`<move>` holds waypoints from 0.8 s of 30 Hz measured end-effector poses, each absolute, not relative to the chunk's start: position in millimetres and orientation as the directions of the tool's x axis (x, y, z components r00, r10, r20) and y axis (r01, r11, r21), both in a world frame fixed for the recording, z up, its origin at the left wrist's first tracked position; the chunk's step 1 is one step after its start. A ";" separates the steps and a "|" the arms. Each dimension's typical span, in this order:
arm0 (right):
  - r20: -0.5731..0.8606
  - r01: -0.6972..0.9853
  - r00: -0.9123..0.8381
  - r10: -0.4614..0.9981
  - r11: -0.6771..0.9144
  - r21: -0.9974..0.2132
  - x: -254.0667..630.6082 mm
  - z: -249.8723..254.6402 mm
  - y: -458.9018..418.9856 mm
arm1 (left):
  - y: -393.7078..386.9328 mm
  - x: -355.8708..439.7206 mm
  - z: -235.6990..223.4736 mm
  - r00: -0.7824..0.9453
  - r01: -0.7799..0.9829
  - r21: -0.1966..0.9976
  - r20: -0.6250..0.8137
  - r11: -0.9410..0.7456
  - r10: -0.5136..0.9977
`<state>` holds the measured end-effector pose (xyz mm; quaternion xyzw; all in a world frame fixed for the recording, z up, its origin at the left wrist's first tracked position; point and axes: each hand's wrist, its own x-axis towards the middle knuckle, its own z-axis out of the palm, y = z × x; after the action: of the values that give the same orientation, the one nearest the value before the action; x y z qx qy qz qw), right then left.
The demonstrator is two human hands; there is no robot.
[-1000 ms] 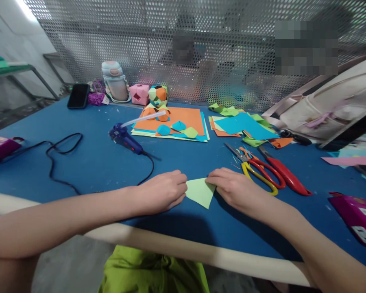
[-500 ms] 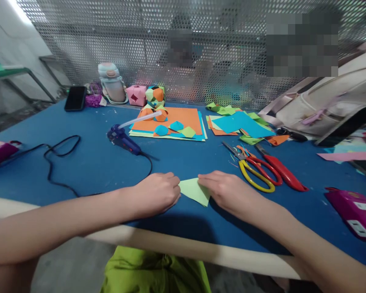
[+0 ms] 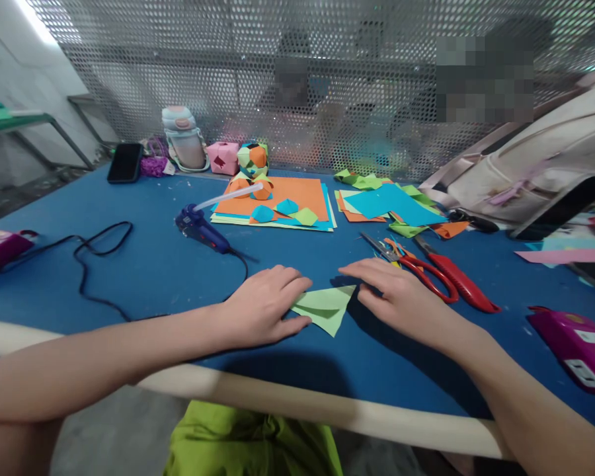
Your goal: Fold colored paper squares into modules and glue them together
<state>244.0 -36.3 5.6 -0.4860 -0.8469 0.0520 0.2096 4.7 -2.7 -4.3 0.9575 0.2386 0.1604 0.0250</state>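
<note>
We saw right hand [image 3: 399,291] off green paper [image 3: 331,307], frame's lower centre.
It touched the paper earlier; we now logged its fingers parted, left hand [image 3: 268,304] uncurled at the paper's left end.

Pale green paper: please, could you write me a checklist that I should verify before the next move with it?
1. Left hand on the pale green paper: ok, it covers the left end.
2. Right hand gripping the paper: not ok, it is open beside the right corner.
3. Paper lying flat: not ok, a flap stands partly raised.
4. Crease sharp: cannot tell, the left hand hides part of it.
5. Scissors away from the paper: ok, they lie beyond the right hand.
6. Glue gun off the paper: ok.
</note>
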 end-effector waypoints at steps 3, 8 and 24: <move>0.357 0.770 -0.361 0.862 0.491 -0.408 238.1 7.2 -36.9 | 6.1 7.7 -13.0 0.830 0.395 0.259 0.311 -0.881 0.463; 0.304 0.546 0.016 0.952 0.247 -0.801 227.2 0.4 -32.6 | 16.0 10.9 -8.9 0.588 0.467 0.569 0.372 -0.677 0.718; -0.114 -0.035 -0.066 0.991 -0.117 -0.993 198.1 -14.7 -32.0 | 3.1 17.0 3.9 0.418 0.331 0.910 0.094 -0.248 0.904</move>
<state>198.1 -32.0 -14.7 -0.5021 -0.4760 0.5534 0.4637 17.0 3.1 3.9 0.7193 0.4292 0.3267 0.4378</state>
